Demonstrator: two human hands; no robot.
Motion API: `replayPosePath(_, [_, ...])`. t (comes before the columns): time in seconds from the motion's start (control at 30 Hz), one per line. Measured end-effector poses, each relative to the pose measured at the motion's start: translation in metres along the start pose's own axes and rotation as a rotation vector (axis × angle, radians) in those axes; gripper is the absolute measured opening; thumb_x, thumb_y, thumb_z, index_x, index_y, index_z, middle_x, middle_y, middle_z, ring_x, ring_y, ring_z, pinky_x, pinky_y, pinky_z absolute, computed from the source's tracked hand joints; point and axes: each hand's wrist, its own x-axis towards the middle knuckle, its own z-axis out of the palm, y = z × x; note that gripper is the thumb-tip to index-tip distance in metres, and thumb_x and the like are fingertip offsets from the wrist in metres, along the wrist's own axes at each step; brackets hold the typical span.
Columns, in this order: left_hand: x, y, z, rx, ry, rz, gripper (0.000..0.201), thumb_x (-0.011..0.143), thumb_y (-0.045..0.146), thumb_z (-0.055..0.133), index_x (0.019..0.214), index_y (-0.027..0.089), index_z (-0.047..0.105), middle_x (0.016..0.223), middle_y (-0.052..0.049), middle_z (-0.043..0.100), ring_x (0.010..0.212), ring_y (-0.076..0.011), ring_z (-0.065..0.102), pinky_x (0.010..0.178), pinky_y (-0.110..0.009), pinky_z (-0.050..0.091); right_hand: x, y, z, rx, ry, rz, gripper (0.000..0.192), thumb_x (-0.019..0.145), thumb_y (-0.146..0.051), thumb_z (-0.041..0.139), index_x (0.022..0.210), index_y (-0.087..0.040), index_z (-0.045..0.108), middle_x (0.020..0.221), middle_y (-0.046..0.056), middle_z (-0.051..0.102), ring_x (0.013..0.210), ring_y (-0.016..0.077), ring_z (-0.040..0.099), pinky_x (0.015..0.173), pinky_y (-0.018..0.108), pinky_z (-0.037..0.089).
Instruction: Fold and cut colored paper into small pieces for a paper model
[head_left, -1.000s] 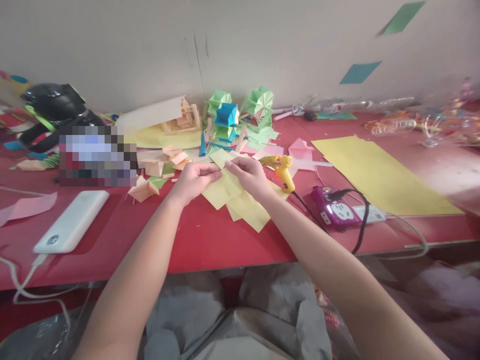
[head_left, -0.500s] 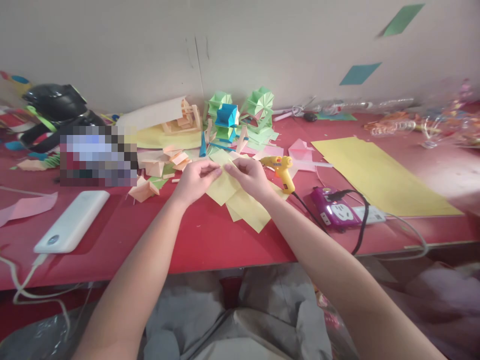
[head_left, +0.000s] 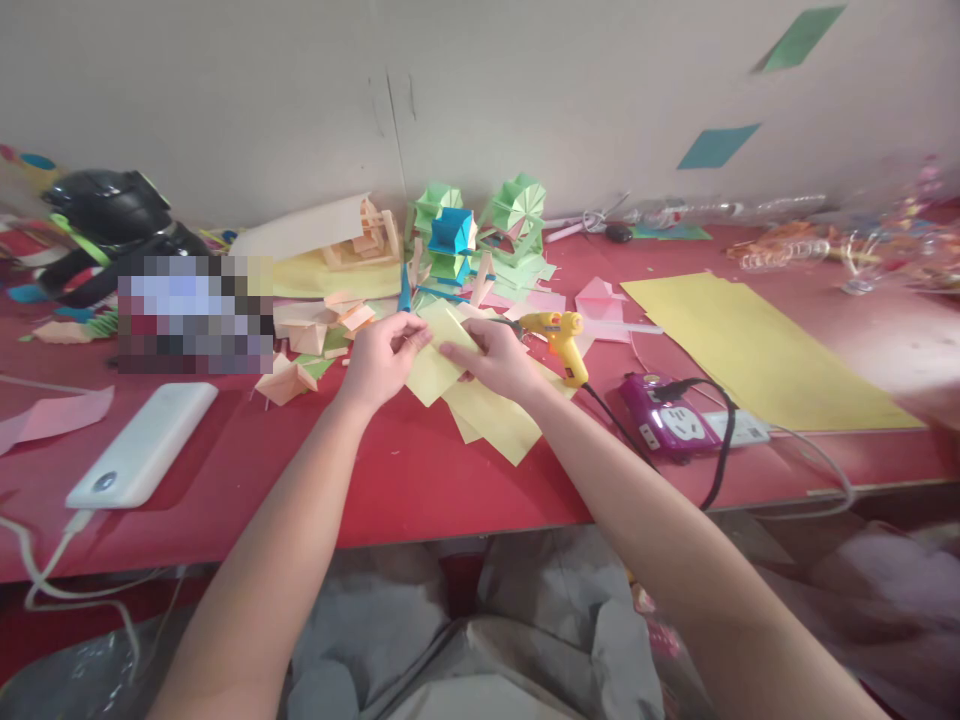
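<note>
Near the middle of the red worktop, the left hand and right hand pinch a yellow paper square, fingers pressed on it, mid-fold. Next, likely, firm creasing with edges aligned.

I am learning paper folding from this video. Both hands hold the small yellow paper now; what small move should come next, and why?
Probably press the fold flat. The left hand and right hand pinch the yellow paper from both sides, and it appears lifted a little above the loose yellow sheets on the red table. One flap already seems turned over, so running a thumb along that edge would likely sharpen the crease.
</note>
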Motion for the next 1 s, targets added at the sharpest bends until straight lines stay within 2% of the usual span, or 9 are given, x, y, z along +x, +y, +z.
replayPosePath(0.1, [0.001,0.002,-0.004,-0.035,-0.043,-0.068,0.034,0.079,0.05,0.075,0.089,0.018,0.07,0.092,-0.009,0.077,0.089,-0.0237,0.071,0.083,-0.035,0.056,0.0,0.004,0.001,-0.013,-0.043,-0.041,0.034,0.082,-0.046,0.072,0.078,-0.022,0.05,0.072,-0.002,0.049,0.061,0.0119,0.049,0.054,0.028,0.042])
replayPosePath(0.33, [0.001,0.005,-0.006,-0.207,-0.028,-0.226,0.032,0.071,0.045,0.082,0.089,0.019,0.075,0.091,-0.007,0.077,0.089,-0.0236,0.07,0.084,-0.036,0.056,0.0,0.003,0.001,-0.164,0.024,-0.122,0.029,0.084,-0.035,0.065,0.071,-0.022,0.042,0.067,-0.004,0.04,0.063,0.0112,0.041,0.057,0.027,0.034])
replayPosePath(0.47, [0.001,0.005,-0.007,-0.404,-0.114,-0.331,0.03,0.073,0.044,0.08,0.091,0.02,0.077,0.095,-0.007,0.077,0.09,-0.0239,0.071,0.079,-0.036,0.058,-0.001,-0.001,0.001,-0.091,0.018,-0.059,0.016,0.081,-0.03,0.062,0.075,-0.021,0.05,0.069,-0.003,0.046,0.063,0.0119,0.046,0.057,0.027,0.035])
replayPosePath(0.6, [0.001,0.007,-0.009,-0.501,-0.221,-0.381,0.032,0.073,0.044,0.081,0.093,0.018,0.079,0.092,-0.01,0.077,0.087,-0.0241,0.073,0.077,-0.036,0.06,-0.001,-0.003,0.001,-0.084,0.047,-0.043,0.007,0.076,-0.024,0.06,0.075,-0.019,0.054,0.069,-0.003,0.048,0.064,0.0119,0.046,0.057,0.026,0.035])
replayPosePath(0.7, [0.0,0.009,-0.01,-0.523,-0.304,-0.326,0.037,0.074,0.043,0.081,0.101,0.018,0.079,0.098,-0.011,0.077,0.09,-0.0237,0.073,0.08,-0.036,0.06,0.0,-0.005,-0.001,-0.044,0.047,-0.02,0.007,0.075,-0.024,0.059,0.079,-0.018,0.059,0.073,-0.002,0.053,0.067,0.0125,0.05,0.059,0.026,0.038])
replayPosePath(0.77, [0.0,0.009,-0.01,-0.47,-0.311,-0.243,0.039,0.072,0.041,0.085,0.103,0.019,0.079,0.104,-0.011,0.077,0.092,-0.0232,0.072,0.08,-0.035,0.059,0.0,-0.006,-0.002,-0.021,0.042,-0.002,0.01,0.075,-0.025,0.06,0.082,-0.017,0.061,0.076,0.0,0.057,0.07,0.0134,0.053,0.061,0.026,0.04])
replayPosePath(0.9, [0.0,0.009,-0.006,-0.35,-0.209,-0.143,0.042,0.065,0.043,0.09,0.098,0.019,0.08,0.104,-0.01,0.077,0.088,-0.0224,0.071,0.073,-0.031,0.057,0.001,-0.003,-0.001,0.048,-0.008,-0.03,0.014,0.076,-0.029,0.065,0.084,-0.017,0.063,0.081,0.001,0.063,0.076,0.0151,0.058,0.068,0.028,0.046])
replayPosePath(1.0, [0.0,0.009,-0.002,-0.329,-0.169,-0.105,0.044,0.064,0.048,0.09,0.095,0.019,0.081,0.101,-0.01,0.078,0.091,-0.0239,0.071,0.081,-0.034,0.058,0.002,0.002,0.002,0.139,-0.039,-0.072,0.024,0.074,-0.039,0.074,0.081,-0.019,0.063,0.083,0.003,0.067,0.08,0.0176,0.062,0.073,0.031,0.05])
